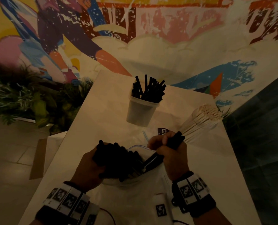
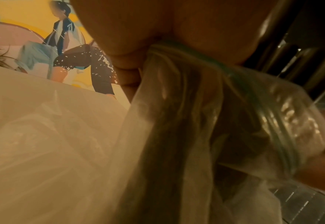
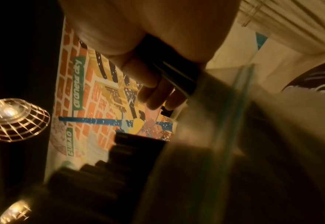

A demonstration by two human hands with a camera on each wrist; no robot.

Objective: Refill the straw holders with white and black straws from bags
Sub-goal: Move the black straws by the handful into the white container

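On the white table (image 1: pixel 105 120) a clear zip bag (image 1: pixel 135 179) lies near the front edge, with a thick bundle of black straws (image 1: pixel 117 158) sticking out of its mouth. My left hand (image 1: pixel 88 166) grips the bag and bundle from the left; the crumpled plastic (image 2: pixel 186 106) runs through its fingers. My right hand (image 1: pixel 170 153) is curled round a few black straws (image 1: pixel 175 140) drawn up and to the right out of the bag; the right wrist view shows these straws (image 3: pixel 169 71) under the fingers. A frosted holder (image 1: pixel 140 111) farther back is packed with black straws. White straws (image 1: pixel 203 117) lie bundled at the right.
A clear bag around the white straws reaches toward the table's right edge. A dark label (image 1: pixel 163 131) lies just behind my right hand. Green plants (image 1: pixel 29 101) stand left of the table below a painted wall. A tagged white strip (image 1: pixel 161 208) lies near the front edge.
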